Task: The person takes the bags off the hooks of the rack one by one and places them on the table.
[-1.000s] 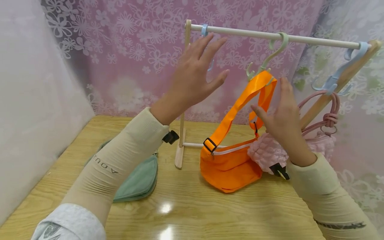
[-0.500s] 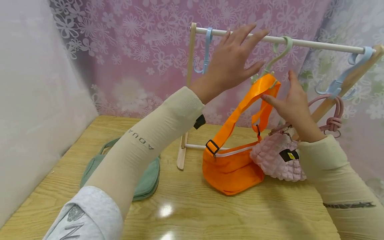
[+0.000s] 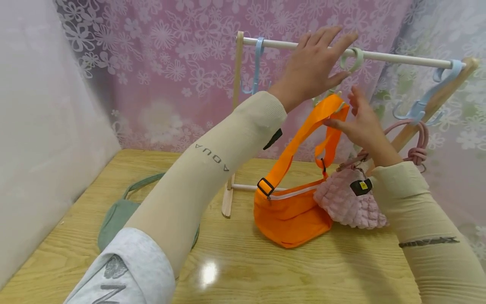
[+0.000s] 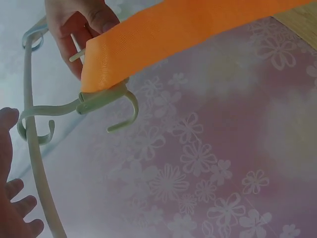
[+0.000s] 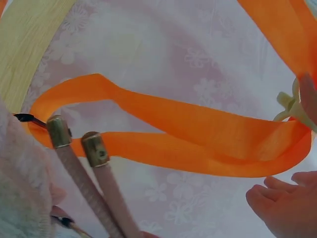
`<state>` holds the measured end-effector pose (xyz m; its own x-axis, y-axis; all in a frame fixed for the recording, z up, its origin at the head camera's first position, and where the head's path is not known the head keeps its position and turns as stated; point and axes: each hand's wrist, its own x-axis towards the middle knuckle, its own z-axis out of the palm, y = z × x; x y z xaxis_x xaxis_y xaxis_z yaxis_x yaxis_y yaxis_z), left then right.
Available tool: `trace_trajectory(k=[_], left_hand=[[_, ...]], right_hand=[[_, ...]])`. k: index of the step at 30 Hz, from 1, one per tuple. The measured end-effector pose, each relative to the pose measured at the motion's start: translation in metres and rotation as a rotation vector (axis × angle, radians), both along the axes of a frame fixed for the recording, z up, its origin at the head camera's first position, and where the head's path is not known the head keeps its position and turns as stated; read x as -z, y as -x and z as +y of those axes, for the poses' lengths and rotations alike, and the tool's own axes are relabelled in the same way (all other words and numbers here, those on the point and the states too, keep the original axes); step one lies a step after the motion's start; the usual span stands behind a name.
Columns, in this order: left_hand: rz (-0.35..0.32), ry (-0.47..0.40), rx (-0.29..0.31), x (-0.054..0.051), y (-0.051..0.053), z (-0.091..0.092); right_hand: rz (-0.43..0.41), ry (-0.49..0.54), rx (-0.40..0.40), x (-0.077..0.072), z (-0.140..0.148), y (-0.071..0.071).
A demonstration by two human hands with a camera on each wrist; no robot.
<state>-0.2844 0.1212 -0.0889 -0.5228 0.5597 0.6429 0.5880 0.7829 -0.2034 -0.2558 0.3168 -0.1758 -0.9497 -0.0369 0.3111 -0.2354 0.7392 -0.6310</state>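
Note:
An orange shoulder bag (image 3: 290,221) hangs by its strap (image 3: 300,137) from a green hook (image 4: 101,101) on the white rail (image 3: 402,58). In the head view my left hand (image 3: 313,63) is raised by the rail and the hook's top, fingers extended and holding nothing. My right hand (image 3: 366,126) is at the strap's upper loop, its thumb at the strap's edge. In the right wrist view the right fingers (image 5: 282,201) lie just below the strap, not closed round it. A pink puffy bag (image 3: 345,196) hangs partly behind my right forearm.
Blue hooks hang near both rail ends, one at the left (image 3: 257,65) and one at the right (image 3: 421,105) bearing the pink bag's handle. A green handbag (image 3: 117,219) lies on the wooden table (image 3: 228,270), partly behind my left arm. A wooden post (image 3: 236,76) supports the rail.
My left hand has moved right along the rail to the green hook. My right hand has moved in closer to the orange strap, its thumb now at the strap. The orange bag still hangs.

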Motion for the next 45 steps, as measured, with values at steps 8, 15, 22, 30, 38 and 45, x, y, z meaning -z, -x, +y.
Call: trace_trajectory(k=[8, 15, 22, 30, 38, 45], left_hand=[[-0.024, 0.046, -0.030, 0.001, 0.010, 0.007], [0.009, 0.104, -0.014, -0.002, 0.015, 0.016], [-0.006, 0.128, 0.002, -0.001, 0.014, 0.021], [-0.094, 0.091, -0.007, -0.007, 0.013, 0.025], [-0.077, 0.082, -0.029, -0.009, 0.014, 0.019], [-0.136, 0.066, -0.035, -0.007, 0.014, 0.023]], right_hand=[[-0.015, -0.019, -0.018, 0.008, 0.005, 0.003], [0.005, 0.004, -0.032, 0.011, 0.007, 0.005], [0.074, 0.039, -0.037, 0.021, 0.002, 0.005], [0.066, 0.131, -0.043, 0.024, -0.002, 0.005], [0.110, 0.191, -0.037, 0.031, 0.000, 0.008], [0.197, 0.257, -0.008, 0.040, 0.001, 0.008]])
